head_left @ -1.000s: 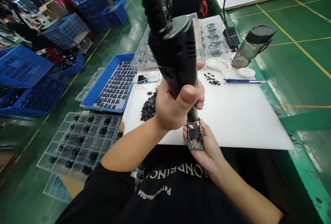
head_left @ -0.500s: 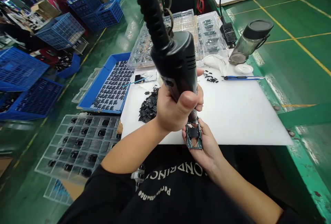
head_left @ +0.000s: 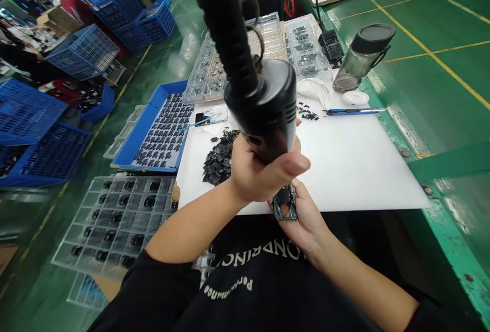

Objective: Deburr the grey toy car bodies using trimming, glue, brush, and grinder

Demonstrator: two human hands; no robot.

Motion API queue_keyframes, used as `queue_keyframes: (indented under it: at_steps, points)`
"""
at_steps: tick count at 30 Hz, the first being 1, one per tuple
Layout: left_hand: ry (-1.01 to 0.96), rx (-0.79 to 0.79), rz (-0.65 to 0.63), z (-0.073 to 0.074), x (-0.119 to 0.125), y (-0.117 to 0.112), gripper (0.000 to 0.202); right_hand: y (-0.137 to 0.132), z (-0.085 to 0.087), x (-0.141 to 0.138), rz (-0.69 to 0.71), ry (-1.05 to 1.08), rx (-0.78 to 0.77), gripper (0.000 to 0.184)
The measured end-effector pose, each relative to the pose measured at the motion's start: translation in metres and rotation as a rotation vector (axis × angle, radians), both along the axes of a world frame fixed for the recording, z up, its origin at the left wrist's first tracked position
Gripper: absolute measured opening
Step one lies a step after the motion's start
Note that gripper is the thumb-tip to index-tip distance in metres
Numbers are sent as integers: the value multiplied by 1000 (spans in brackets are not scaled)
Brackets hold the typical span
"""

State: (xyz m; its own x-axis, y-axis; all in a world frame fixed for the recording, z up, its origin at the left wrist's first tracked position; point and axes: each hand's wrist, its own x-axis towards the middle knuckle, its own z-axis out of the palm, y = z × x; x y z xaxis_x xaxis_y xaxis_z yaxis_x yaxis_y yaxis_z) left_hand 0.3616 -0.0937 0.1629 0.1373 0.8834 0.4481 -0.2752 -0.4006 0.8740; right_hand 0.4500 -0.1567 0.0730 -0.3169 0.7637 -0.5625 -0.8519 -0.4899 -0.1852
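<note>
My left hand (head_left: 256,171) is wrapped around a black electric screwdriver (head_left: 268,102), held upright, its thumb across the near side. The driver's tip is hidden behind that hand. Below it, my right hand (head_left: 306,214) is closed around a small dark frame-like part (head_left: 285,204) with a black plate in its middle. The upper end of this part lies under the left hand, so whether the bit touches it cannot be seen. Just left of the hands, a heap of small black plates (head_left: 218,161) lies on the white work board (head_left: 356,163).
A blue tray (head_left: 124,156) with rows of black pieces stands left, above a clear compartment tray (head_left: 92,209). Clear part trays (head_left: 306,51) lie at the back. A bottle (head_left: 360,58), a white case (head_left: 355,98) and a blue pen-like tool (head_left: 354,111) sit right.
The screwdriver and my left hand have come slightly lower and nearer, now covering the upper end of the part. The left thumb has shifted right. My right hand keeps its hold.
</note>
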Motion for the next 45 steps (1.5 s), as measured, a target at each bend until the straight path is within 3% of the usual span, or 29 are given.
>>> queue_keyframes:
  at_steps: [13, 21, 25, 29, 31, 33, 36, 38, 41, 45]
  points:
    - [101, 1, 57, 0, 3, -5, 48, -2, -4, -2, -6, -3, 38, 21]
    - [95, 25, 49, -2, 3, -6, 34, -1, 1, -3, -24, -20, 12, 19]
    - [113, 21, 53, -5, 1, -5, 42, 0, 3, -4, -41, -27, -5, 17]
    - [29, 38, 74, 7, -11, 9, 55, 0, 6, 0, -42, -173, 25, 20]
    - [-11, 87, 130, 14, -16, 22, 53, 3, 6, 7, -14, -389, 172, 19]
    - [-29, 126, 175, 15, -18, 38, 49, 7, 1, 15, 50, -698, 451, 16]
    - [4, 92, 211, 0, -15, 59, 50, 17, -14, 26, 237, -1109, 1011, 14]
    - [44, 43, 234, -17, -12, 67, 54, 22, -25, 29, 337, -1269, 1307, 11]
    - [79, -17, 262, -38, -12, 71, 55, 24, -36, 29, 399, -1464, 1524, 13]
    - [75, -36, 250, -44, -16, 66, 53, 21, -36, 28, 391, -1684, 1605, 15]
